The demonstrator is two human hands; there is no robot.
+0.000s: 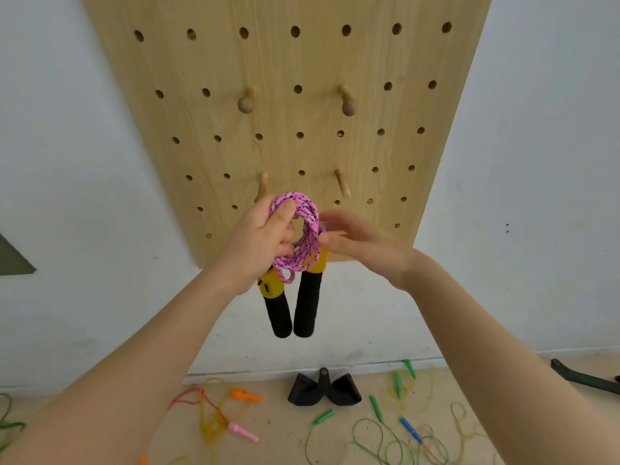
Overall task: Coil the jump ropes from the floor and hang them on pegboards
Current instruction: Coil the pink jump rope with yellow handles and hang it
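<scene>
Item: pink jump rope [303, 229], coiled, before the lower part of the pegboard [285, 129]. Our left hand [261, 239] grips the coil, fingers curled through its loops; the black-and-yellow handles [295, 303] hang below the pegboard's bottom edge. Our right hand [362, 243], blurred, fingers straight, touches the coil's right side. Loose ropes [385, 434] lie on the floor beneath the pegboard.

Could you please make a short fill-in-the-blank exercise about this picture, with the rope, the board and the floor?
1. The left hand grips a coiled rope whose colour is ____.
2. The two handles hanging below the coil have grips coloured ____.
3. The wooden pegboard holds ____ pegs.
4. More ropes lie uncoiled on the ____.

Missing words: pink; black; four; floor
</scene>
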